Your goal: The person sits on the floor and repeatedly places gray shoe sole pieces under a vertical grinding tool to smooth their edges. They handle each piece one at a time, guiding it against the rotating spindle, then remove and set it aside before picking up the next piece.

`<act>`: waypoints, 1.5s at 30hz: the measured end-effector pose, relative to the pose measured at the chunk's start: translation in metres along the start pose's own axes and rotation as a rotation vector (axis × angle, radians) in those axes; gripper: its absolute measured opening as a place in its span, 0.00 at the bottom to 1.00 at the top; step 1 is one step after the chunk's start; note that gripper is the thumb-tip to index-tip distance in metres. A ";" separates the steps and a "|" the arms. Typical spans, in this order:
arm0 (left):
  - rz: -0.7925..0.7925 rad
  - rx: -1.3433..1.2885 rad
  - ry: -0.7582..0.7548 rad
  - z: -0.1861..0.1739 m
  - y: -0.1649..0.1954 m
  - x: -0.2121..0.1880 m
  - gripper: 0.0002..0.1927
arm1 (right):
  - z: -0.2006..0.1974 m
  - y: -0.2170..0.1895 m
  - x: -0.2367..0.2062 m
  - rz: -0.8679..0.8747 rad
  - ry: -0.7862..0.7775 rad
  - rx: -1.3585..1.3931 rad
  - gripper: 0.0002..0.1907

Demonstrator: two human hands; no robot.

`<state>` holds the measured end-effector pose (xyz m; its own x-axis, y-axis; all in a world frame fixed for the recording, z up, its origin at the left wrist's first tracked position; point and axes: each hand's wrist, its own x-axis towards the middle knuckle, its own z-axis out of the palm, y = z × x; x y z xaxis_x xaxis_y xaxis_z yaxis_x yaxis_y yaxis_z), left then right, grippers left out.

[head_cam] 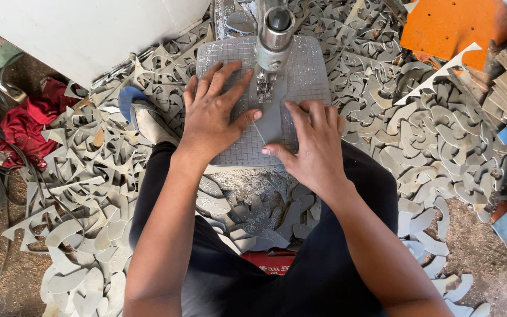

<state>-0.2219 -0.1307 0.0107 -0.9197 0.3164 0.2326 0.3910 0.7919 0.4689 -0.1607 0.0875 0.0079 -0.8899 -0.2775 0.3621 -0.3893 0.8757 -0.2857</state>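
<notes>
You are pressing your left hand [211, 114] flat on the grey gridded sheet [239, 147] that is lying on the sewing machine's plate, fingers spread wide and stretched out, the thumb pointing toward the needle [263, 88]. Nothing is being gripped in it; the palm and fingers are simply bearing down on the sheet, just left of the presser foot.

Your right hand [315, 147] is resting on the same sheet to the right of the needle, fingers bent and bunched, fingertips pushing down on the material near its right edge, the thumb lying along the sheet's lower part. It is pinning rather than clasping.

The sheet is sitting under the sewing machine head [275, 32], directly in front of you, above your knees.

All around, grey curved cut-out scraps [429, 129] are piling over the floor. An orange board [450, 26] is lying at the upper right, a red cloth [22, 129] at the left, and a sandalled foot [148, 120] is showing beside your left wrist.
</notes>
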 end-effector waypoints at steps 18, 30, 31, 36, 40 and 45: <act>-0.018 0.087 0.113 0.008 0.028 -0.020 0.41 | 0.004 0.001 0.018 0.018 -0.079 -0.052 0.57; -0.008 0.136 0.012 -0.002 0.038 -0.025 0.53 | -0.009 0.016 0.016 -0.108 -0.189 -0.001 0.55; -0.004 0.123 0.011 0.000 0.037 -0.026 0.52 | -0.007 0.017 0.015 -0.109 -0.195 -0.015 0.55; 0.013 0.071 0.036 -0.001 0.028 -0.025 0.50 | -0.005 0.015 0.015 -0.107 -0.220 -0.057 0.53; 0.013 0.039 0.046 -0.002 0.026 -0.024 0.48 | -0.005 0.017 0.013 -0.118 -0.202 -0.065 0.52; -0.004 0.008 0.037 -0.003 0.025 -0.023 0.48 | -0.001 0.020 0.011 -0.105 -0.193 -0.069 0.50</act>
